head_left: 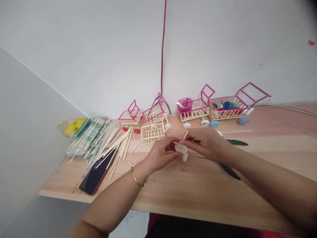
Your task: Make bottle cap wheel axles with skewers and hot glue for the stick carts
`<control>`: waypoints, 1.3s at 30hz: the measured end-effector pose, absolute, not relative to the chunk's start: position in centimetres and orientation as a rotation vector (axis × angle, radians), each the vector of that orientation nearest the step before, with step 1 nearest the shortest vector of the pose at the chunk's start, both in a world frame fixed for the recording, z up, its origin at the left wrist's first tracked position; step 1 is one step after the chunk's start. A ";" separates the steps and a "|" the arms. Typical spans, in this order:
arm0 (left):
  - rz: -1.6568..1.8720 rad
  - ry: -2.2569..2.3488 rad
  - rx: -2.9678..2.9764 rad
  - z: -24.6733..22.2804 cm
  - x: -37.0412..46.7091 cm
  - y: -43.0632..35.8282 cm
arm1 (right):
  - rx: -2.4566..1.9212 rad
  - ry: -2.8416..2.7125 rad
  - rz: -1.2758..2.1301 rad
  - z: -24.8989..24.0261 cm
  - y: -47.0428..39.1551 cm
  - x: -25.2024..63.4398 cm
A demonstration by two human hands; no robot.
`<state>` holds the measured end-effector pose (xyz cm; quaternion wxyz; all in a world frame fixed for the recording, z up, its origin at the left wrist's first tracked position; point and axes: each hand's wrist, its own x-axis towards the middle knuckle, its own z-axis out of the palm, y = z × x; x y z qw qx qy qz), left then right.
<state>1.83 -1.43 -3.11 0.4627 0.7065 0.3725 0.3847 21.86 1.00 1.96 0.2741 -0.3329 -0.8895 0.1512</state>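
Observation:
My left hand (160,153) pinches a small translucent white cap (181,148) by its edge, with a small whitish tab (185,157) hanging just below. Between the fingertips of my right hand (206,142) is a short wooden stick (185,135), held right above the cap. Whether stick and cap touch, I cannot tell. Under my right hand and forearm lie dark green handles (231,172), partly hidden by the arm. Behind my hands stands an unpainted stick basket (153,133) on the tabletop.
Along the wall stand several small stick carts with pink rims, one (229,107) holding coloured caps. A pink cup (185,105) sits in another cart. Loose sticks (121,145), a dark phone (92,180), bagged sticks (92,135) and a yellow packet (77,127) lie at left.

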 end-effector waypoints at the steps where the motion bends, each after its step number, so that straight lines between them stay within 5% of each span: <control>1: 0.950 0.909 1.730 -3.2 1.8 -1.4 | -0.892 -2.395 0.400 1.9 1.0 21.8; 39: 1.116 0.854 1.570 -2.7 2.2 -1.8 | -0.772 -2.653 0.420 1.7 0.8 21.9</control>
